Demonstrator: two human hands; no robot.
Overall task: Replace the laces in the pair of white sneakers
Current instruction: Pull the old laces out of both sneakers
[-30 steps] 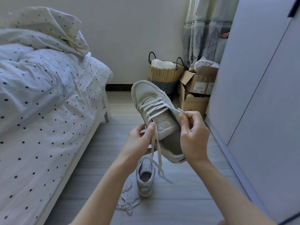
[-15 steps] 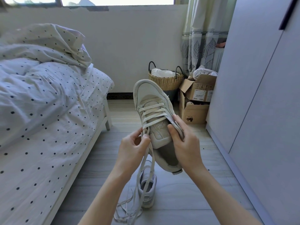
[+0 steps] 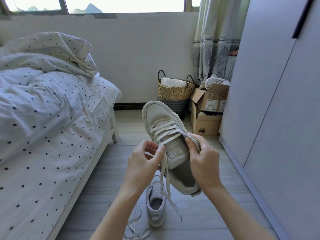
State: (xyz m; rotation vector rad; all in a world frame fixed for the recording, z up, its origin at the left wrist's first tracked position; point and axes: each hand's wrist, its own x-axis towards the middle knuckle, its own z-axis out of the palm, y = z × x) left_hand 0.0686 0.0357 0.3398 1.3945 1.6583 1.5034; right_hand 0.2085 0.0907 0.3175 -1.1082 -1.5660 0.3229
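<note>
The left hand (image 3: 143,163) hides the near left eyelets of the held sneaker (image 3: 170,144), so which hole the lace (image 3: 165,172) leaves cannot be told. The right hand (image 3: 203,160) covers the shoe's right collar, and both forearms run off the bottom edge. The second sneaker (image 3: 155,203) stands on the floor below the left hand, its toe behind the hanging lace ends; loose laces (image 3: 136,227) lie just left of its heel, partly cut off.

The held sneaker is off-white and scuffed, toe pointing away, heel toward the person, laced across the front with the tongue bare. The left thumb and forefinger pinch the lace beside the tongue, and two ends dangle below that hand. The right hand's fingers and thumb are clamped on the upper right edge of the shoe.

The heel of the floor sneaker reads "NIKE". A pale scrawled mark sits on the held tongue, unreadable. Beyond the right hand, cardboard boxes (image 3: 207,115) carry printed labels too small to read.
</note>
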